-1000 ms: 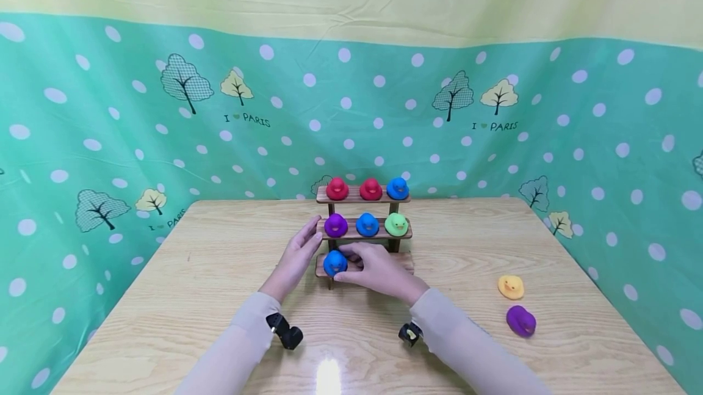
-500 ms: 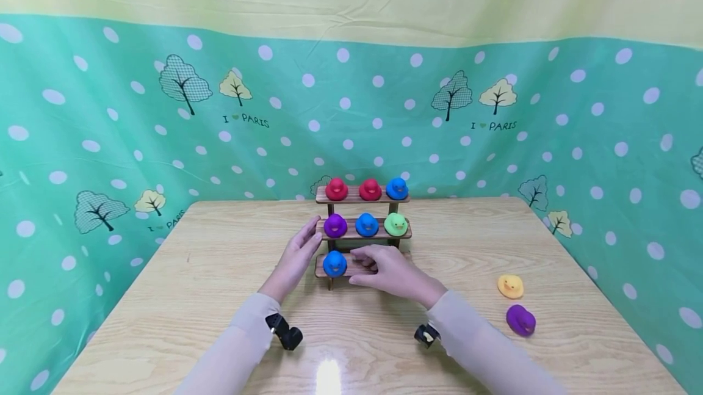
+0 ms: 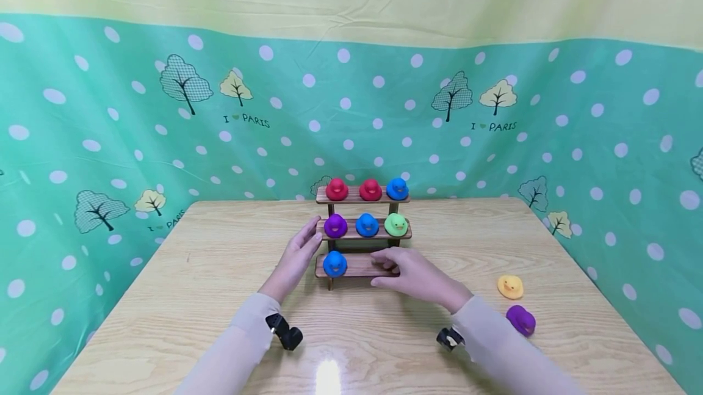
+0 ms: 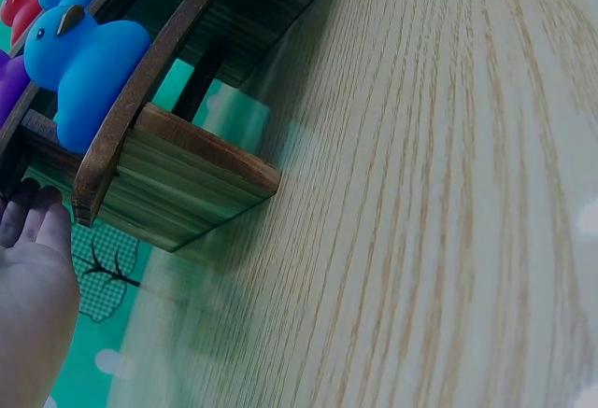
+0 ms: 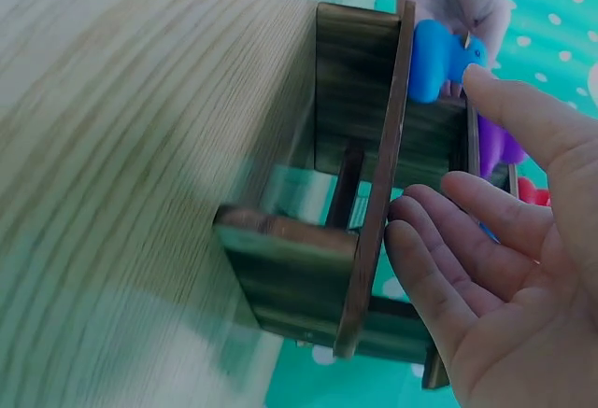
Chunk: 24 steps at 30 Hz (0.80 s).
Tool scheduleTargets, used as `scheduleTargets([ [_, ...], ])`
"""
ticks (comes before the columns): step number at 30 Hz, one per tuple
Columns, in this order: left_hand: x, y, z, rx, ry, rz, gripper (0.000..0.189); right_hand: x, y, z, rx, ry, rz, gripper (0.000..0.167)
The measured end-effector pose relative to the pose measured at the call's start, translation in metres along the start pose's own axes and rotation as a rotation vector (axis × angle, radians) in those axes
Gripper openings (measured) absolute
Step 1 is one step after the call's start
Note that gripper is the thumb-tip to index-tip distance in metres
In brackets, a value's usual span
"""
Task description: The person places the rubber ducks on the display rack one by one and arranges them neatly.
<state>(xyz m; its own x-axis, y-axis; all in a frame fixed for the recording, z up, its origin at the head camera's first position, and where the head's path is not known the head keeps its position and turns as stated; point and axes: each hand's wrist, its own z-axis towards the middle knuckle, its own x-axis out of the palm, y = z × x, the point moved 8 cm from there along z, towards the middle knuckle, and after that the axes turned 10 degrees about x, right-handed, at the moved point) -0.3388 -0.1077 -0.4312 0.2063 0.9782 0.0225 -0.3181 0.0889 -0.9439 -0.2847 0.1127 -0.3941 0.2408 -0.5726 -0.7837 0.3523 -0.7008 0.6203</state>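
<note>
A three-tier wooden shelf (image 3: 359, 265) stands on the table with rubber ducks on it. On its bottom tier, at the left end, sits a blue duck (image 3: 335, 264). The middle tier carries a purple duck (image 3: 335, 226), another blue duck (image 3: 367, 225) and a green duck (image 3: 396, 224). My left hand (image 3: 293, 260) is at the shelf's left side, fingers extended by the middle tier's end; whether they touch it I cannot tell. Over the right part of the bottom tier is my right hand (image 3: 414, 274), thumb and fingers apart, holding nothing.
Two red ducks (image 3: 370, 190) and a third blue duck (image 3: 397, 188) top the shelf. To the right on the table (image 3: 219, 297) lie a yellow duck (image 3: 511, 287) and a second purple duck (image 3: 520, 320). A polka-dot curtain (image 3: 351, 102) hangs behind.
My right hand has let go of the blue duck at the bottom tier's left end and moved right along that tier. My left hand has stayed in place.
</note>
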Motion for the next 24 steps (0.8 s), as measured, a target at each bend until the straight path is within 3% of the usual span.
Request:
scheduleTargets([
  [13, 0.000, 0.000, 0.000, -0.005, 0.001, 0.000, 0.055, -0.025, -0.032, -0.022, 0.057, -0.002, -0.027, 0.047],
  [24, 0.000, 0.001, 0.001, -0.014, -0.002, 0.002, 0.054, -0.063, -0.066, -0.050, 0.104, -0.066, -0.052, 0.050],
])
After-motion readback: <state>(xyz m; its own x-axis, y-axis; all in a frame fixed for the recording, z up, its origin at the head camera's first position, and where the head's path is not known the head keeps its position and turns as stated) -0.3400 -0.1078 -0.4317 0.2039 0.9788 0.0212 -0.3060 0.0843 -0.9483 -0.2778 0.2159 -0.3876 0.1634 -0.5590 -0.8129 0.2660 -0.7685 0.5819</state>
